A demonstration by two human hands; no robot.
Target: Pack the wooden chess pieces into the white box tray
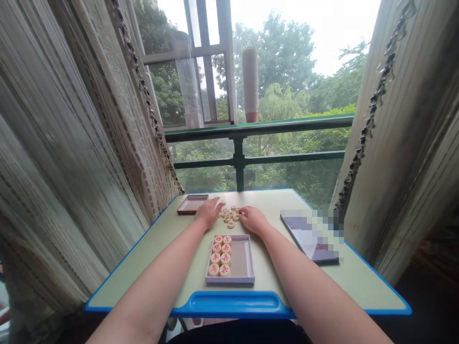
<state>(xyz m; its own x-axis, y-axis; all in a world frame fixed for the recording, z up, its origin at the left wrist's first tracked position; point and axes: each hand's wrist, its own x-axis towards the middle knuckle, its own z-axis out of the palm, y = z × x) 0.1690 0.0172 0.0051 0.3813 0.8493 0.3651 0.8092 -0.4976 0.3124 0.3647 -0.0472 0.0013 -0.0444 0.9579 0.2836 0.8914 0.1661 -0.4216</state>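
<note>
A cluster of round wooden Chinese chess pieces lies loose toward the far side of the table. My left hand rests at the cluster's left edge, thumb and fingers apart, with nothing visible in it. On the opposite side, my right hand has curved fingers beside the nearest pieces; its fingertips seem to touch them. Closer to me sits a shallow open box. Its left half holds two columns of pieces with red characters, face up; the box floor shows on the right.
A box lid lies beyond my left hand. A dark flat folder or book, partly pixelated, lies at the right. The table has a blue rim. Stacked cups stand by the window railing, and curtains hang on both sides.
</note>
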